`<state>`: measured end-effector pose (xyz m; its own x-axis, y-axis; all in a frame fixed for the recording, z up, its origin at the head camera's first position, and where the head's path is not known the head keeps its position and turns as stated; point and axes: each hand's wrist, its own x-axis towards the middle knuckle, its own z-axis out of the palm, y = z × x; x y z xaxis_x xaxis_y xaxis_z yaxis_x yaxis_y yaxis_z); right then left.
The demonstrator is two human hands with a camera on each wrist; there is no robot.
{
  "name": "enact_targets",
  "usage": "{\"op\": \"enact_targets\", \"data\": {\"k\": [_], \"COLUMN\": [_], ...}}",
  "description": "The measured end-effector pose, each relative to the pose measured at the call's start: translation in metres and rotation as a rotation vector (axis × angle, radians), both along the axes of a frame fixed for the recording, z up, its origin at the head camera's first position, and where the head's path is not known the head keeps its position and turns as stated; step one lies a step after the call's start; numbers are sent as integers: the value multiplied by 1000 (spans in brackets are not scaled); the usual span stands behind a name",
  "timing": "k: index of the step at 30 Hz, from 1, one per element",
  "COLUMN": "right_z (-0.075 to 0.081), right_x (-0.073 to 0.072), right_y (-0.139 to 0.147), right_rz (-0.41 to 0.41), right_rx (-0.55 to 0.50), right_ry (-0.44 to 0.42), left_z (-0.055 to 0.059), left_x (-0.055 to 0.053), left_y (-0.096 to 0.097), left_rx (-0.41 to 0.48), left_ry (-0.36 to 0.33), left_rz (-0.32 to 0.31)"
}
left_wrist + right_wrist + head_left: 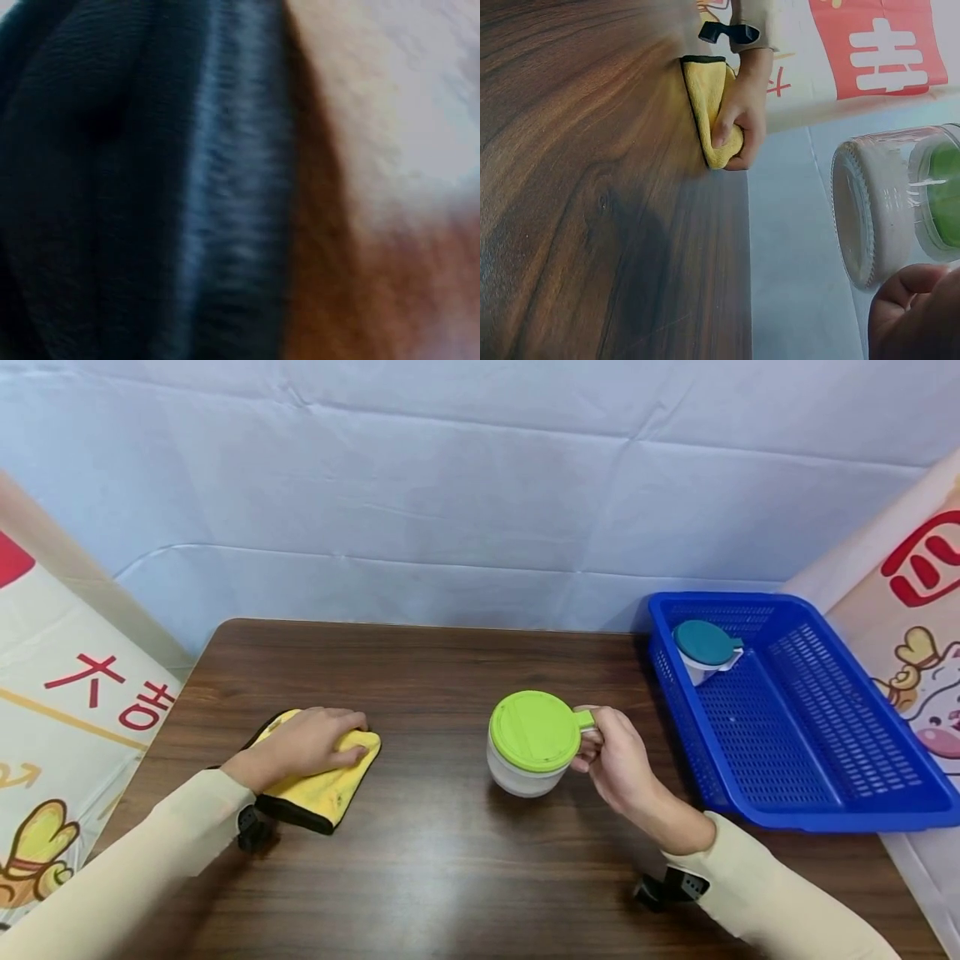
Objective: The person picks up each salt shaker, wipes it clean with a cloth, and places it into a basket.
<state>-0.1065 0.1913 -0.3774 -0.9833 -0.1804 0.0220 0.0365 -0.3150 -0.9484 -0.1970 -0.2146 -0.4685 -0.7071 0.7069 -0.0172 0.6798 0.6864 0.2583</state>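
My right hand [618, 760] grips the handle of a clear seasoning jar [527, 777] with a lime-green lid [536, 732]. In the right wrist view the glass jar [881, 210] is raised off the table, its ridged base showing. Over on the left, my left hand [318, 742] holds a folded yellow cloth [322, 793] with black edging down on the table. The right wrist view shows the thumb of that hand [742, 120] on one side of the cloth [705, 94] and fingers curled at its end. Dark strap material and blurred skin fill the left wrist view.
A blue plastic basket [716, 760] stands at the table's right side. Inside its far left corner is a similar jar with a teal lid [703, 642]. The brown wooden table [420, 860] ends at a pale cloth backdrop [465, 510], with printed sheets on both sides.
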Motion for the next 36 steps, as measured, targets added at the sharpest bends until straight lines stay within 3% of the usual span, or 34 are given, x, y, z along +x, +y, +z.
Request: {"op": "enact_targets", "data": {"k": [10,29,36], "right_z": [13,44,57], "right_x": [-1,-20,-27], "right_y": [5,31,45], "right_rz": [-2,-12,0], "right_rx": [11,29,43], "right_ry": [24,111,105], "left_z": [-10,-8,-5], "left_x": [2,4,5], "left_y": [0,2,0], "left_rx": [40,19,1], "left_ry": [118,95,94], "left_rz": [-10,5,10]}}
